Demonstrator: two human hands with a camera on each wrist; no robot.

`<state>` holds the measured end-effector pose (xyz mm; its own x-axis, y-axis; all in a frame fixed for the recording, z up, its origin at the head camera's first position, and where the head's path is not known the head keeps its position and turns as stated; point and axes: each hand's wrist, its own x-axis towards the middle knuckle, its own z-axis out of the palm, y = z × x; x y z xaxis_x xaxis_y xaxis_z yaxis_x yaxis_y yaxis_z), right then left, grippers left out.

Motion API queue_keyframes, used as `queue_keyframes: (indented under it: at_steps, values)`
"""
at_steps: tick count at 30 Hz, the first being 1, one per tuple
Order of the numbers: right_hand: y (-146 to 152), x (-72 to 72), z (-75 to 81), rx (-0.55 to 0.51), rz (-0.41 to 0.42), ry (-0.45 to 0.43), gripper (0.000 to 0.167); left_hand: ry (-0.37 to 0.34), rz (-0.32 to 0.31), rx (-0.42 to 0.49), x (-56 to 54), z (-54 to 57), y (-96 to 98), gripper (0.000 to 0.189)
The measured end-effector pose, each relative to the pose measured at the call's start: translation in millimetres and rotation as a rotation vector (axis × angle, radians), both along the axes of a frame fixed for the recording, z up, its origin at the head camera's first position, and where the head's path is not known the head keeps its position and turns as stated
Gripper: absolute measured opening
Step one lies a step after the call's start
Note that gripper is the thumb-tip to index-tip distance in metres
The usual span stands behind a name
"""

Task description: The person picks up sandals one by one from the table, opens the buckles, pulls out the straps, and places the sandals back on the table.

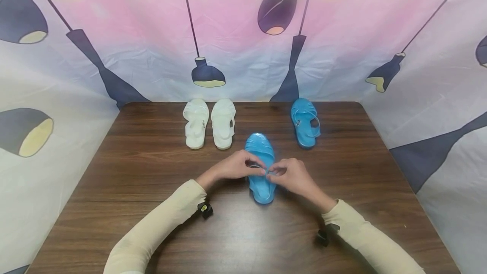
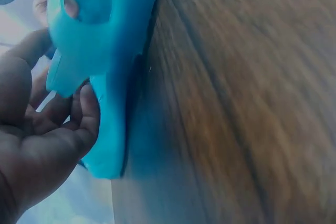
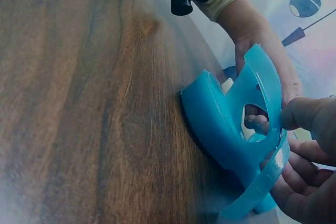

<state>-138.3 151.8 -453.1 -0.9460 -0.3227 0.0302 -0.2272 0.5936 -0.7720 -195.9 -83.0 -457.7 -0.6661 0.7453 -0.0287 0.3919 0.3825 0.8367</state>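
A blue jelly sandal lies flat on the table, its toe pointing away from me. My left hand comes from the left, thumb and forefinger pinching the sandal's strap. From the right, my right hand pinches the strap too, and the fingertips of both hands nearly meet above the sole. In the right wrist view, the ankle strap runs up to my right thumb and fingers. The left wrist view shows the left fingers at the side of the sandal. Fingers partly hide where the strap is fastened.
A second blue sandal stands at the back right of the brown wooden table. At the back, left of the middle, are a left white sandal and a right white sandal. A lamp-patterned cloth hangs behind the table.
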Motion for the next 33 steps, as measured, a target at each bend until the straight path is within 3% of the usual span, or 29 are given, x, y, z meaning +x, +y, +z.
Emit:
queue_keyframes:
  at_steps: [6,12,20,33]
  values:
    - [0.2,0.1,-0.6,-0.001,0.010,0.003,0.017,0.004,0.020,0.023,-0.2,-3.9,2.5,0.017]
    - [3.6,-1.6,-2.7,-0.007,0.009,0.011,0.016,0.021,0.081,0.018,-1.3,1.0,-6.6,0.015]
    - [7.3,-1.1,-1.5,-0.004,-0.018,-0.021,0.021,-0.014,0.072,0.029,-8.0,1.2,-17.4,0.015]
    - [4.3,-0.4,-1.8,-0.009,0.002,0.009,0.014,0.119,-0.055,-0.064,-6.8,9.4,4.5,0.018]
